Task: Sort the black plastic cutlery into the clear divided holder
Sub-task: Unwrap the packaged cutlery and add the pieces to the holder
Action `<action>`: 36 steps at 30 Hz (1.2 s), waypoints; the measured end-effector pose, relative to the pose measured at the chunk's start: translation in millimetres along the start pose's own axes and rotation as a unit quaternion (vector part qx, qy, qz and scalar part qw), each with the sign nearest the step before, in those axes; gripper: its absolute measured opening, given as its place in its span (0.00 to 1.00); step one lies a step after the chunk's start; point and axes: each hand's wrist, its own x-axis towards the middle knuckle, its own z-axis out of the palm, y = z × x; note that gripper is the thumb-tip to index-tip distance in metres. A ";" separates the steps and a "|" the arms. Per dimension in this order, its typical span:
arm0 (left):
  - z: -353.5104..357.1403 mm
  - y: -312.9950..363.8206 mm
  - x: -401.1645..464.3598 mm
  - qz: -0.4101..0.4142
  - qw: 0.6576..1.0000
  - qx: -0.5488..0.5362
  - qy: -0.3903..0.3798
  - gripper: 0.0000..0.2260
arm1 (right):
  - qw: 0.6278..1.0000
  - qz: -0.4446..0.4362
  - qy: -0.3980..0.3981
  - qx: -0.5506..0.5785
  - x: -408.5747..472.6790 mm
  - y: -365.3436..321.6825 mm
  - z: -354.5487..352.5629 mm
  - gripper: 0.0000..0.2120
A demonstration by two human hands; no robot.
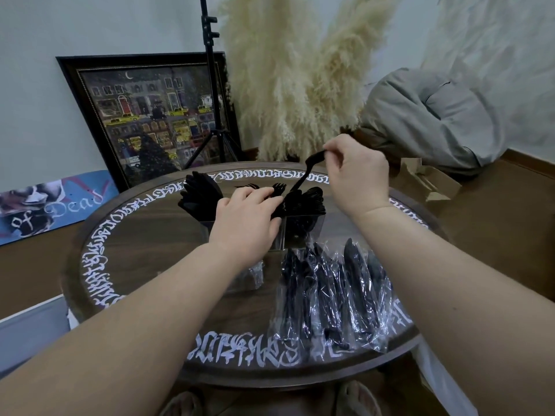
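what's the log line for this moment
right hand pinches utensil over holder | left hand on holder's middle | wrapped cutlery on table
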 end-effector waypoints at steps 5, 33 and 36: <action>4.8 -6.1 -1.4 0.002 1.000 -0.015 0.016 0.19 | 0.992 0.007 -0.095 -0.080 -0.8 4.4 22.0 0.11; 24.6 26.6 -93.2 0.032 0.988 -0.053 -0.140 0.30 | 0.906 0.250 -0.331 -0.085 -133.5 38.7 -52.6 0.11; 34.6 35.3 -93.4 0.050 0.980 -0.038 -0.187 0.35 | 0.888 0.265 -0.367 -0.085 -136.5 44.8 -54.7 0.07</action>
